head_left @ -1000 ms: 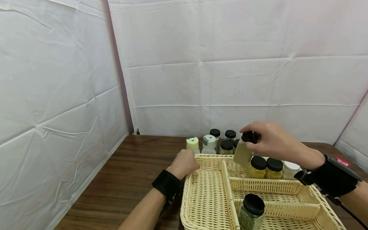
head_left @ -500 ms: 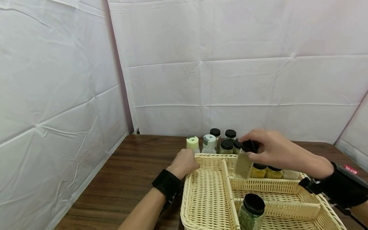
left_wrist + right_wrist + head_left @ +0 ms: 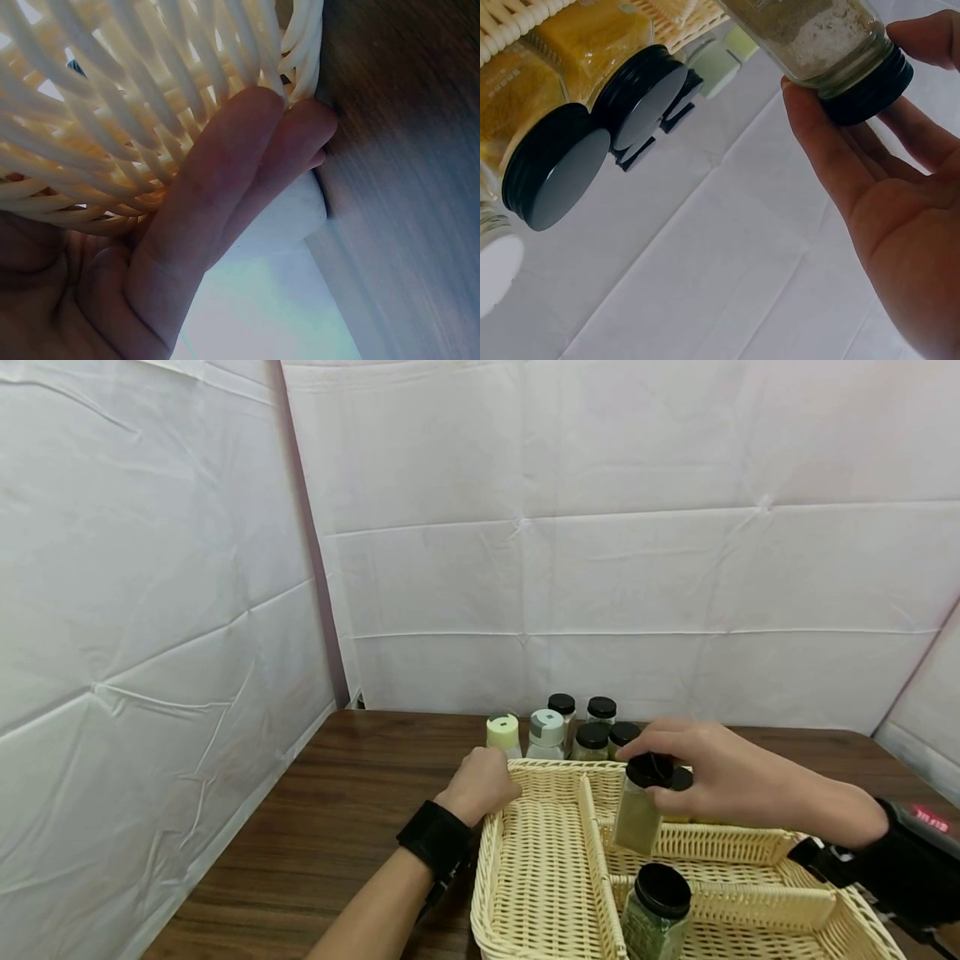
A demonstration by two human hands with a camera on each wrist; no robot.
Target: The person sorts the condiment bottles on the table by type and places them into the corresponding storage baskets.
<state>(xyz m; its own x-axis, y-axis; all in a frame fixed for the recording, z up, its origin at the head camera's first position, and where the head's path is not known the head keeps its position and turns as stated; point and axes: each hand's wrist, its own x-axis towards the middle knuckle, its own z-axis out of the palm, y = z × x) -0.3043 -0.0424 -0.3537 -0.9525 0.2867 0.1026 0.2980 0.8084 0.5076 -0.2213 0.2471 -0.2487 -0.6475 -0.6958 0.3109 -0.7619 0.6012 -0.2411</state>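
Observation:
My right hand pinches a spice jar by its black lid, thumb on one side and fingers on the other. Pale powder fills that jar, as the right wrist view shows up close. It hangs slightly tilted over the wicker basket, near the low divider of the middle compartment. With my left hand I grip the basket's far left corner; in the left wrist view the fingers lie along the outer weave. A jar of green flakes with a black lid stands in the basket's front part.
Yellow-filled jars with black lids and a white-lidded jar sit beside my right hand, mostly hidden in the head view. Behind the basket stand a yellow-capped bottle, a pale-capped bottle and several black-lidded jars. White cloth walls enclose the table.
My right hand has moved down and toward me with the powder jar, from the back compartment to the middle divider. It now covers the yellow jars. The left hand has stayed put.

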